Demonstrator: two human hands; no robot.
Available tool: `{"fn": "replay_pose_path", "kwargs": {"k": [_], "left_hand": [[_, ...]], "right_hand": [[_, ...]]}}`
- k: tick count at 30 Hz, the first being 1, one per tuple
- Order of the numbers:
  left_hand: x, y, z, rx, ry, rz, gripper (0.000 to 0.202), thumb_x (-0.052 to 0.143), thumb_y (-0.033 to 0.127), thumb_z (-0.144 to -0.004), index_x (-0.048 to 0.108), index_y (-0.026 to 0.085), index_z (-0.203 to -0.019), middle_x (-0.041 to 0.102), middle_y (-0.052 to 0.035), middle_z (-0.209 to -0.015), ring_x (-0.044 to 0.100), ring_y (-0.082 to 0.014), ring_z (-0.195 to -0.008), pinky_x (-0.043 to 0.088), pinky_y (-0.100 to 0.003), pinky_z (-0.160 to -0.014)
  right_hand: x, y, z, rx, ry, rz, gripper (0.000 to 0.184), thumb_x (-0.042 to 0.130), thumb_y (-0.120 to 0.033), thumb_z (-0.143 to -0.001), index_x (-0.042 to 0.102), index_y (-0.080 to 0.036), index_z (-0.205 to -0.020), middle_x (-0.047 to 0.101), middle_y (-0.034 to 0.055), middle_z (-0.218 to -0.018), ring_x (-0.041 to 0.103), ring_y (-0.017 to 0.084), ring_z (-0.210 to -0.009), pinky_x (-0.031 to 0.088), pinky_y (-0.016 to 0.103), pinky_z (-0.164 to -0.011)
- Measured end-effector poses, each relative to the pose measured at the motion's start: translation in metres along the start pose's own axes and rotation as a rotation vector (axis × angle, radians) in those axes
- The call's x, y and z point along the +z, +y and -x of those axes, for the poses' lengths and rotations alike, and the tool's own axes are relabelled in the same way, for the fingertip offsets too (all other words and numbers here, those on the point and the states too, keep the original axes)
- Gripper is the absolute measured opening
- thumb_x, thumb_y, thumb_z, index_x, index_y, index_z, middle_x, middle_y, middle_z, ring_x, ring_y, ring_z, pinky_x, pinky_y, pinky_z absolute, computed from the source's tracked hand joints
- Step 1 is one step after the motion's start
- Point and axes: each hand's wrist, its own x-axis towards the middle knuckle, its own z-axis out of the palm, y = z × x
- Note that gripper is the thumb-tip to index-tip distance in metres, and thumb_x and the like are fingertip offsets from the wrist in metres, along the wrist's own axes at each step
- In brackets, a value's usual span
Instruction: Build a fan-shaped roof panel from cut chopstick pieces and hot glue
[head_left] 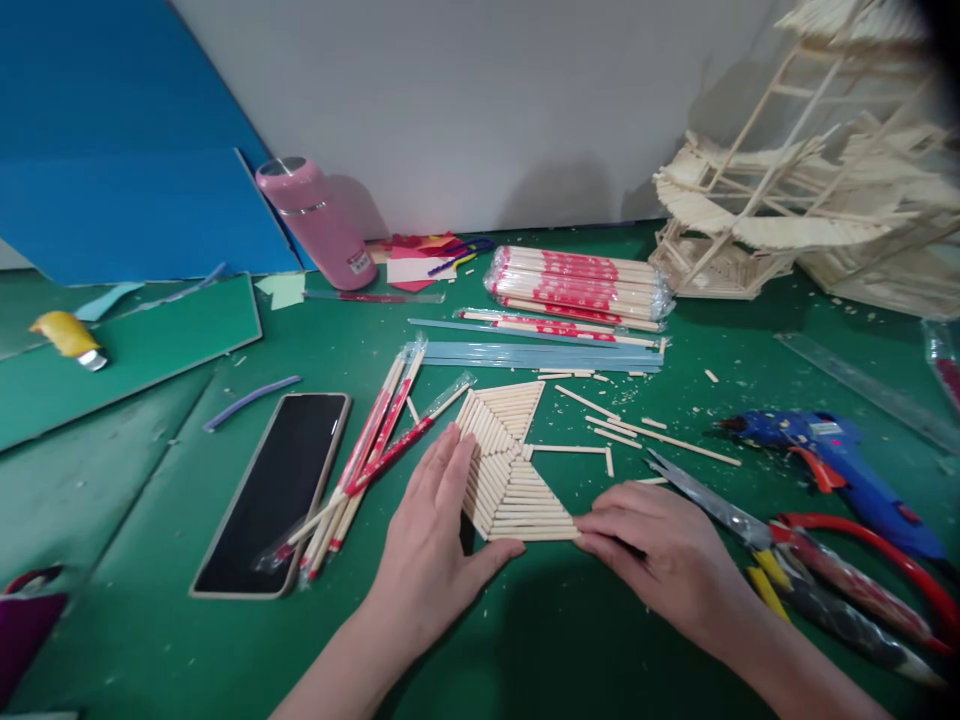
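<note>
A flat fan-shaped panel of short wooden sticks, built of wedges meeting near its centre, lies on the green table. My left hand rests at its left side, fingers stretched over the edge and thumb spread along the bottom. At the lower right corner, my right hand pinches the end of the bottom stick between thumb and forefinger. One thin stick reaches right from the centre, with a short piece across its end. Loose cut sticks are scattered beyond my right hand.
Scissors, red-handled pliers and a blue glue gun lie right. Wrapped chopsticks and a phone lie left. Behind stand a pink bottle, a chopstick bundle and a stick-built model.
</note>
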Motion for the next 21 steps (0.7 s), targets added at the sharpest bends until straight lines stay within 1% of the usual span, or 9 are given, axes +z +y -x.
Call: {"fn": "replay_pose_path", "kwargs": {"k": [3, 5, 8, 10, 11, 13, 16, 18, 21], "left_hand": [[0.0, 0.002, 0.0, -0.012, 0.005, 0.03, 0.086, 0.064, 0.045, -0.069, 0.016, 0.022, -0.136, 0.032, -0.0163, -0.139, 0.032, -0.0326, -0.126, 0.038, -0.051, -0.096], [0.0, 0.004, 0.001, -0.039, 0.009, 0.063, 0.087, 0.065, 0.041, -0.069, 0.015, 0.022, -0.137, 0.031, -0.0153, -0.14, 0.031, -0.0316, -0.127, 0.037, -0.05, -0.097], [-0.001, 0.007, 0.004, -0.091, 0.0, 0.112, 0.094, 0.069, 0.037, -0.065, 0.01, 0.024, -0.138, 0.028, -0.0146, -0.141, 0.029, -0.032, -0.128, 0.036, -0.051, -0.097], [-0.004, 0.008, 0.007, -0.118, 0.003, 0.144, 0.1, 0.071, 0.041, -0.062, 0.009, 0.024, -0.138, 0.024, -0.016, -0.143, 0.027, -0.0338, -0.129, 0.037, -0.053, -0.096], [-0.006, 0.007, 0.008, -0.129, 0.025, 0.165, 0.099, 0.071, 0.043, -0.062, 0.01, 0.023, -0.138, 0.024, -0.0166, -0.143, 0.026, -0.034, -0.129, 0.037, -0.053, -0.096], [-0.01, 0.006, 0.01, -0.136, 0.137, 0.225, 0.085, 0.065, 0.042, -0.07, 0.015, 0.021, -0.136, 0.029, -0.0164, -0.14, 0.029, -0.0312, -0.128, 0.035, -0.051, -0.098], [-0.016, 0.003, 0.01, -0.133, 0.41, 0.303, 0.045, 0.05, 0.027, -0.083, 0.035, 0.021, -0.126, 0.045, -0.0126, -0.127, 0.041, -0.0241, -0.12, 0.037, -0.044, -0.098], [-0.017, 0.0, 0.01, -0.146, 0.537, 0.306, 0.029, 0.045, 0.021, -0.086, 0.044, 0.02, -0.115, 0.051, -0.0107, -0.114, 0.049, -0.0214, -0.109, 0.043, -0.04, -0.091], [-0.018, -0.004, 0.008, -0.152, 0.612, 0.279, 0.02, 0.04, 0.018, -0.088, 0.049, 0.018, -0.106, 0.054, -0.0096, -0.102, 0.053, -0.0205, -0.098, 0.046, -0.037, -0.082]], "right_hand": [[0.0, -0.001, 0.001, 0.023, 0.011, -0.015, 0.015, 0.051, -0.023, -0.085, 0.065, -0.023, -0.085, 0.062, 0.0019, -0.077, 0.057, 0.014, -0.068, 0.043, 0.027, -0.061], [-0.001, -0.003, 0.003, 0.043, 0.024, -0.033, 0.013, 0.053, -0.023, -0.082, 0.062, -0.022, -0.091, 0.061, 0.0025, -0.081, 0.057, 0.015, -0.073, 0.045, 0.028, -0.065], [-0.002, -0.007, 0.007, 0.094, 0.044, -0.072, 0.033, 0.058, -0.025, -0.077, 0.051, -0.021, -0.109, 0.058, 0.0036, -0.089, 0.056, 0.016, -0.079, 0.048, 0.029, -0.07], [-0.002, -0.007, 0.012, 0.145, 0.13, -0.109, 0.039, 0.058, -0.024, -0.077, 0.044, -0.021, -0.113, 0.057, 0.0025, -0.086, 0.055, 0.013, -0.072, 0.049, 0.026, -0.066], [-0.001, -0.007, 0.015, 0.166, 0.206, -0.126, 0.036, 0.057, -0.023, -0.077, 0.044, -0.021, -0.111, 0.056, 0.0014, -0.083, 0.054, 0.012, -0.066, 0.049, 0.024, -0.061], [0.001, -0.003, 0.021, 0.167, 0.388, -0.119, 0.025, 0.056, -0.024, -0.078, 0.047, -0.021, -0.101, 0.055, 0.0, -0.077, 0.053, 0.01, -0.058, 0.048, 0.022, -0.055], [0.001, 0.007, 0.031, 0.184, 0.619, -0.016, 0.011, 0.058, -0.029, -0.078, 0.052, -0.021, -0.083, 0.059, 0.0016, -0.077, 0.058, 0.013, -0.066, 0.046, 0.024, -0.058], [-0.002, 0.013, 0.034, 0.234, 0.704, -0.054, 0.013, 0.056, -0.033, -0.08, 0.051, -0.021, -0.078, 0.06, 0.0018, -0.073, 0.058, 0.015, -0.066, 0.045, 0.025, -0.057], [-0.007, 0.015, 0.033, 0.24, 0.763, -0.16, 0.021, 0.044, -0.038, -0.086, 0.045, -0.022, -0.072, 0.052, -0.0009, -0.062, 0.051, 0.013, -0.055, 0.04, 0.025, -0.048]]}}
